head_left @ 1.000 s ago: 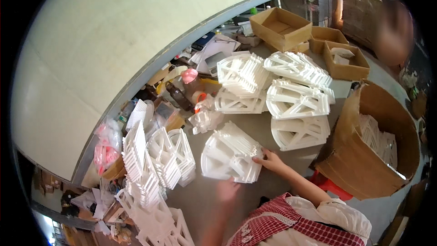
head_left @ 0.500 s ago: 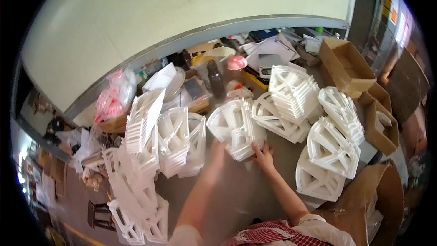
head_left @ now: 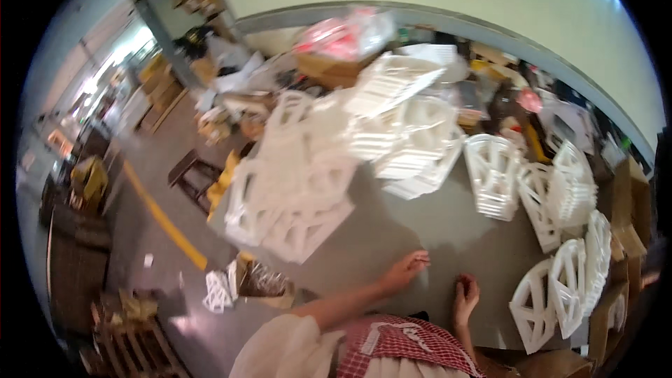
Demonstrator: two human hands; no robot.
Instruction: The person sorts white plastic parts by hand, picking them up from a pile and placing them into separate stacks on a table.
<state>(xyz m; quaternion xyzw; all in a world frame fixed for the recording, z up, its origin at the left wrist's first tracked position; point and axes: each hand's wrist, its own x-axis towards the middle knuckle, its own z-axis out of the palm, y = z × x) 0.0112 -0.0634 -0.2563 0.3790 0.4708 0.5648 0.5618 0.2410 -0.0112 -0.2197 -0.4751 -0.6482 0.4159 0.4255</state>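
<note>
Both my hands are over the grey tabletop (head_left: 378, 238), drawn back from the white plastic parts. My left hand (head_left: 407, 271) has its fingers curled together, and nothing shows in them. To its right, closer to my body, my right hand (head_left: 465, 297) is also loosely curled with nothing visible in it. Ahead of them stands a stack of white fan-shaped frames with spokes (head_left: 493, 176), touched by neither hand. A larger spread of overlapping white frames (head_left: 301, 182) covers the table's left side. More white stacks (head_left: 413, 133) stand beyond it. The picture is somewhat blurred.
More white frames (head_left: 535, 304) lie at the right, next to open cardboard boxes (head_left: 630, 199). Bags (head_left: 343, 35) and clutter line the back under a pale panel. On the floor at left are a dark stool (head_left: 196, 178), a small box (head_left: 262, 283) and a wooden pallet (head_left: 133, 350).
My view has swung left, bringing in the floor and aisle. Both hands have left the middle stack of white frames and come back toward my body.
</note>
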